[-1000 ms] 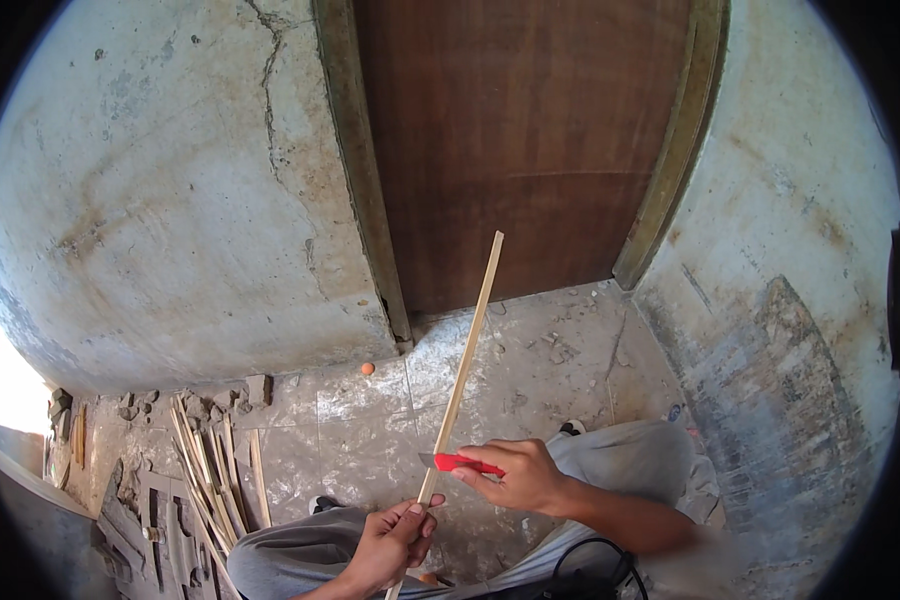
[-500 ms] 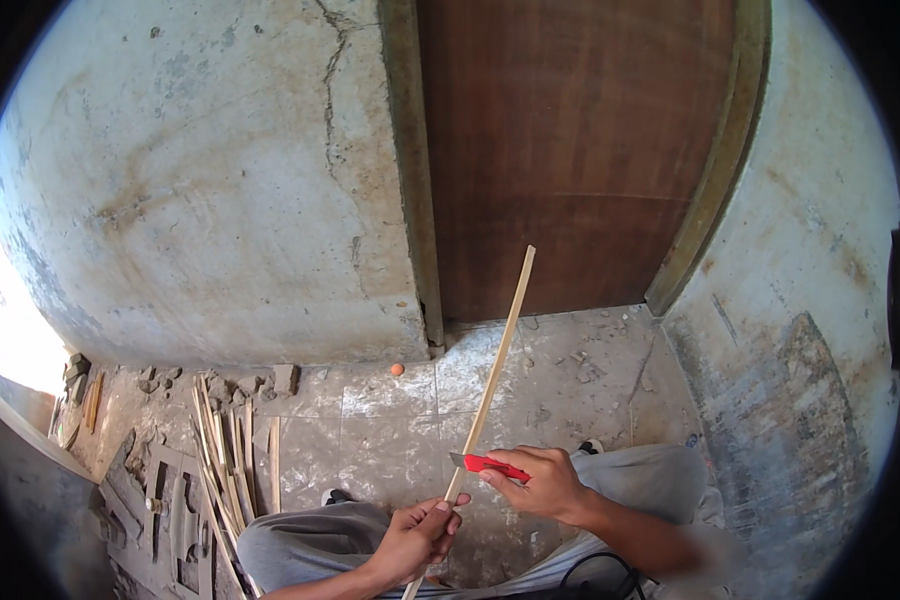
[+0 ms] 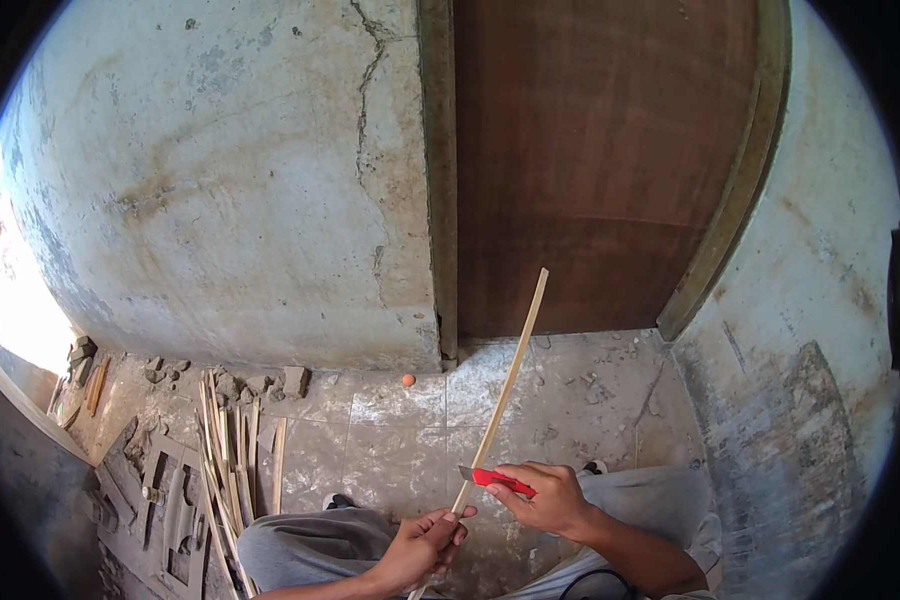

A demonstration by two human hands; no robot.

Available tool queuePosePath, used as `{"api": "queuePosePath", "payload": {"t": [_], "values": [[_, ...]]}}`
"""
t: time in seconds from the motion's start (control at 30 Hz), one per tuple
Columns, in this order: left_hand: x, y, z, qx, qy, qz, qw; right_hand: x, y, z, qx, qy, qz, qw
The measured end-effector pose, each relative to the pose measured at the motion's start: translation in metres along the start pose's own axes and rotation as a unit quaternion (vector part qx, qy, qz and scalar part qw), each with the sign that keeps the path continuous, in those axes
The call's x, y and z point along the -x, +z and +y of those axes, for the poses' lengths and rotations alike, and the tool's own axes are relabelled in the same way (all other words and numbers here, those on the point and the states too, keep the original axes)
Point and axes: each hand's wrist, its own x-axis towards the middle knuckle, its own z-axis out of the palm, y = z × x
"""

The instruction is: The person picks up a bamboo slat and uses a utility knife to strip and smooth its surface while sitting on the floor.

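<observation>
- Head view: both bare hands low in the frame, working close together between the bent knees; left hand (image 3: 422,549) lower, right hand (image 3: 542,497) just above it and to its right.
- Left forearm enters at the lower edge, slanting up and rightward. Fingers clamped on a pale wooden strip (image 3: 515,365); thumb lies along its upper face, fingers curl beneath, one fingertip showing past the right edge.
- Strip runs long and slanted, top end leaning right and away, seen against the brown door (image 3: 590,170); bottom end passes below the left hand toward the lower edge.
- Right forearm comes from lower right, angled up and leftward, wrist fairly straight, back of hand up. Fingers together, clamped on a red cutter (image 3: 497,480), thumb pressed along the near side of its handle.
- Cutter lies nearly level, its blade (image 3: 464,473) pointing left and overlapping the strip just above the left grip. Cannot tell whether the edge bites into the wood.
- Grey trousers (image 3: 310,548) below and beside both forearms.
- Left of the left knee: loose bundle of similar strips (image 3: 232,455), beside a dusty cut-out panel (image 3: 175,515).
- Small orange ball (image 3: 408,380) on the floor near the wall base, well apart from the hands.
</observation>
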Motion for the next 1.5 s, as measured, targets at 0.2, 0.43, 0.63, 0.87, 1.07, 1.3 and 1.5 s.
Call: {"api": "queuePosePath", "payload": {"t": [0.2, 0.43, 0.63, 0.87, 1.07, 1.3, 1.5], "values": [[0.010, 0.014, 0.006, -0.035, 0.063, 0.071, 0.995, -0.002, -0.002, -0.002, 0.006, 0.002, -0.007, 1.000], [0.011, 0.015, 0.006, -0.038, 0.065, 0.064, 0.995, 0.000, 0.000, -0.002, -0.007, -0.001, 0.000, 1.000], [0.002, 0.006, -0.002, -0.053, 0.062, 0.059, 0.995, 0.001, -0.001, -0.002, -0.004, 0.020, -0.010, 1.000], [-0.005, -0.004, -0.003, 0.017, 0.014, 0.009, 1.000, 0.001, -0.001, -0.002, -0.002, 0.009, -0.016, 1.000], [-0.006, -0.003, -0.005, -0.015, 0.052, 0.013, 0.998, -0.001, -0.006, -0.006, 0.006, 0.004, -0.010, 1.000], [-0.003, 0.000, -0.002, -0.033, 0.058, 0.018, 0.998, -0.001, -0.008, -0.008, 0.042, -0.003, 0.005, 0.999], [-0.001, 0.003, 0.002, -0.027, 0.041, 0.034, 0.998, 0.001, -0.006, -0.004, 0.057, -0.006, 0.014, 0.998]]}}
